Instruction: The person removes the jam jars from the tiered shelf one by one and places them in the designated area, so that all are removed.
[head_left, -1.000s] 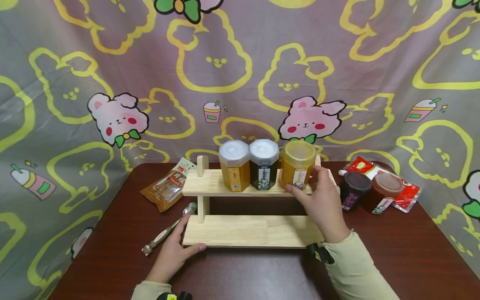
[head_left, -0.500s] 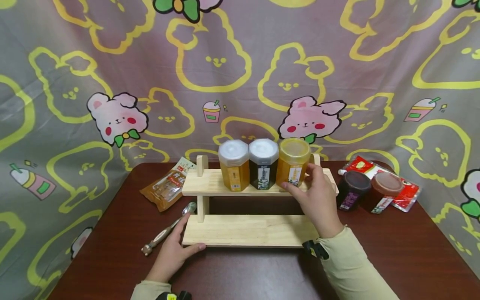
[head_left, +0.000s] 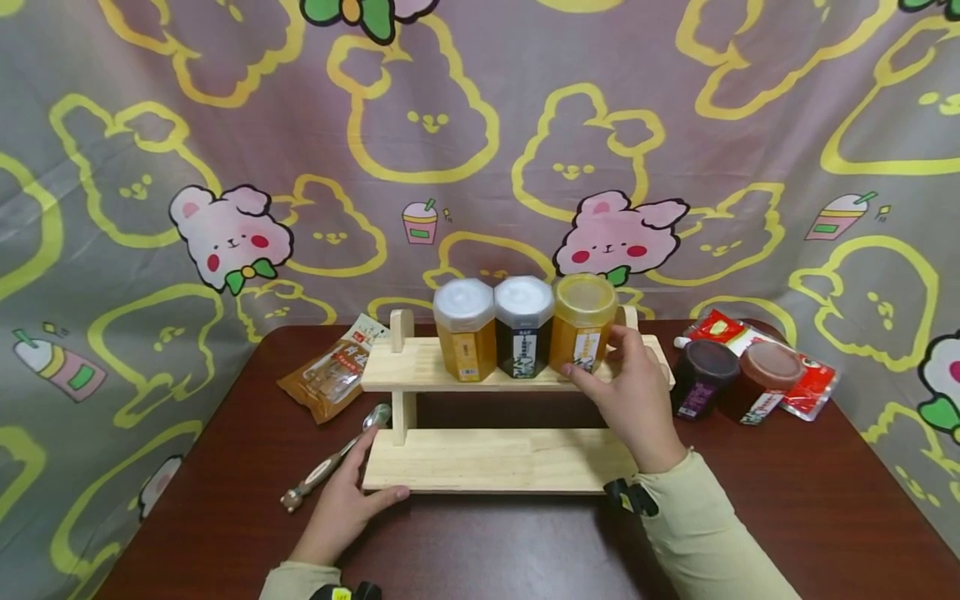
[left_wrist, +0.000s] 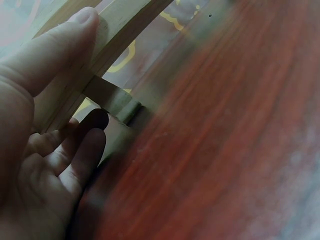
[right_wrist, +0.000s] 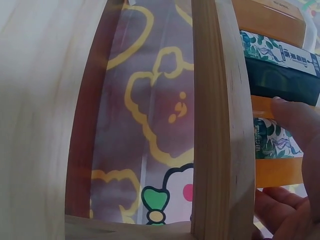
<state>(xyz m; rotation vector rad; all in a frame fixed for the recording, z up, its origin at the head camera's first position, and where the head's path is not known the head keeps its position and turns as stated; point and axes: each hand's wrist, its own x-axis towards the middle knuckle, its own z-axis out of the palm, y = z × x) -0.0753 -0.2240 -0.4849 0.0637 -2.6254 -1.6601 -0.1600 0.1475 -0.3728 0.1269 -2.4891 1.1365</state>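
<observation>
The faceted, yellow-lidded amber jar [head_left: 585,318] stands atop the pale wooden two-tier rack [head_left: 502,460], long axis vertical, label [head_left: 587,347] forward. The right hand [head_left: 641,408] holds it in a jar-wide grip, hiding its right edge; the left hand [head_left: 345,510] pinches the rack's corner.

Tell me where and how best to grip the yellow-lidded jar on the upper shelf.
Take the yellow-lidded jar by its body, below the lid, probably best from the right, where the right hand holds it. It stands upright, with flat facets for thumb and fingers to press; the dark jar sits close on its left, leaving fingers little room there.
</observation>
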